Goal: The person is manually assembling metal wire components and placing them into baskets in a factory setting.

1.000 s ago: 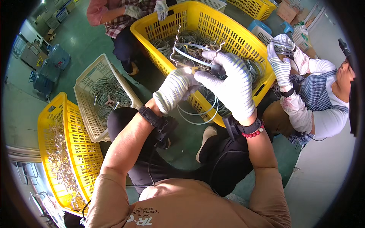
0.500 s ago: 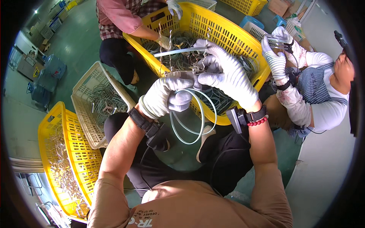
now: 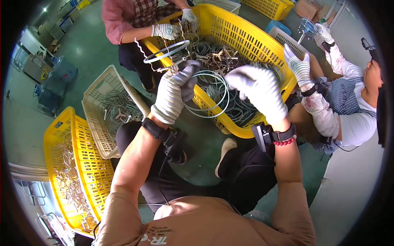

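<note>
My left hand (image 3: pixel 174 92), in a white work glove, grips a bundle of thin wire rings (image 3: pixel 207 96) that hang below the fingers, with a wire frame (image 3: pixel 164 53) sticking up and to the left above it. My right hand (image 3: pixel 258 92), also gloved, is just right of the rings with fingers curled and nothing in it. Both hands hover over the near rim of a big yellow basket (image 3: pixel 262 45) full of wire rings and metal parts.
A white basket (image 3: pixel 98 110) with wire pieces and a yellow basket (image 3: pixel 88 168) with small metal parts sit at my left. A person in a plaid shirt (image 3: pixel 135 16) reaches into the big basket. At the right another person's gloved hand (image 3: pixel 299 67) is raised.
My right hand has let go of the rings and moved right. The left hand has lifted the bundle, and the wire frame now points up to the left.
</note>
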A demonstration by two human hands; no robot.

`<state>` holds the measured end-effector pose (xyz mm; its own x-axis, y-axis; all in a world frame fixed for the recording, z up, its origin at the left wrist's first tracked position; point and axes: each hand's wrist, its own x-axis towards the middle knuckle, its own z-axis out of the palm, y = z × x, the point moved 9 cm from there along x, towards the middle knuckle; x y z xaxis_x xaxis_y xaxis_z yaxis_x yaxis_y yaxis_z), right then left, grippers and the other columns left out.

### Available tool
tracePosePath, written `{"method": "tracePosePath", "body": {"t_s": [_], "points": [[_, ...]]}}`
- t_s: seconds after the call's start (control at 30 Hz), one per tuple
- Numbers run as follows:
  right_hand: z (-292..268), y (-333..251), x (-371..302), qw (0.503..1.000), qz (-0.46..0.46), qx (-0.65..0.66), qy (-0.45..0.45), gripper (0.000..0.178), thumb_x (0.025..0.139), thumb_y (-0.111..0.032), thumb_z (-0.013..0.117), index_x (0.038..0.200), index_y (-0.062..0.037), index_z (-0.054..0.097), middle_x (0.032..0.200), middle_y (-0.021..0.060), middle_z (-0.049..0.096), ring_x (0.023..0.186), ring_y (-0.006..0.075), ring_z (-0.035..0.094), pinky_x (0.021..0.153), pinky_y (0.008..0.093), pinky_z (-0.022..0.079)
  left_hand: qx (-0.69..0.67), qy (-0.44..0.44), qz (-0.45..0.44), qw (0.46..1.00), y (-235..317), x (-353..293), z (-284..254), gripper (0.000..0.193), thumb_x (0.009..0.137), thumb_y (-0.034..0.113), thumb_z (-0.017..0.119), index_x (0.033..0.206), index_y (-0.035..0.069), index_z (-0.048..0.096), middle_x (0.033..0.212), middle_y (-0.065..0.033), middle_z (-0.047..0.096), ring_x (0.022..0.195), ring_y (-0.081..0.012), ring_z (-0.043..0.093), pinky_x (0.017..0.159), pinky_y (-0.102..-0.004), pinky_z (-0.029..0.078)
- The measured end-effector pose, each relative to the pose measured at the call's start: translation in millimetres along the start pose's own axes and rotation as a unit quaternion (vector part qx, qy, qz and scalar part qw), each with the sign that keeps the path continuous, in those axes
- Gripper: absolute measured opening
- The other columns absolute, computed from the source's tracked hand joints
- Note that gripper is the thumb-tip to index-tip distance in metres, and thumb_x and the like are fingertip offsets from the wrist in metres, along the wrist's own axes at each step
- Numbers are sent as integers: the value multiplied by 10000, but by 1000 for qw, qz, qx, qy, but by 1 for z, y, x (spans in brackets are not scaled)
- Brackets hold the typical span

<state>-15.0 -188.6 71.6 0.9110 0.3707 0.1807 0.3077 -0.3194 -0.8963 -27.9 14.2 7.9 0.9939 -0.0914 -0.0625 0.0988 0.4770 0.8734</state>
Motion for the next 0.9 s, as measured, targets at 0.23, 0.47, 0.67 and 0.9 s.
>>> {"method": "tracePosePath", "body": {"t_s": [0.23, 0.47, 0.67, 0.9], "points": [[37, 14, -6, 977, 98, 138, -127, 214, 1024, -185, 664, 1119, -12, 749, 753, 1, 680, 585, 33, 554, 524, 185, 439, -5, 185, 86, 979, -7, 10, -47, 153, 1033, 176, 644, 1142, 83, 696, 779, 7, 607, 586, -79, 513, 515, -235, 428], [-34, 43, 12, 956, 61, 255, 128, 309, 1066, -271, 605, 1207, -12, 699, 847, 16, 710, 652, 50, 611, 577, 197, 474, 122, 110, 26, 986, -9, -15, -38, 152, 1032, 154, 631, 1135, 73, 709, 770, 16, 612, 552, -40, 481, 480, -204, 355], [-30, 34, 13, 958, 42, 249, 136, 325, 1062, -304, 595, 1200, -37, 717, 838, 12, 692, 642, 64, 613, 579, 205, 474, 201, 23, 57, 978, -17, -22, -17, 297, 1018, 109, 660, 1289, -11, 646, 1095, -17, 706, 949, -76, 614, 851, -233, 508], [-43, 49, 20, 935, 43, 300, 186, 315, 1061, -306, 612, 1173, -33, 720, 797, 15, 689, 600, 70, 601, 562, 207, 481, 455, -6, 95, 886, 20, -7, 21, 202, 991, 189, 700, 979, -6, 645, 745, -99, 660, 672, -167, 608, 647, -358, 508]]}}
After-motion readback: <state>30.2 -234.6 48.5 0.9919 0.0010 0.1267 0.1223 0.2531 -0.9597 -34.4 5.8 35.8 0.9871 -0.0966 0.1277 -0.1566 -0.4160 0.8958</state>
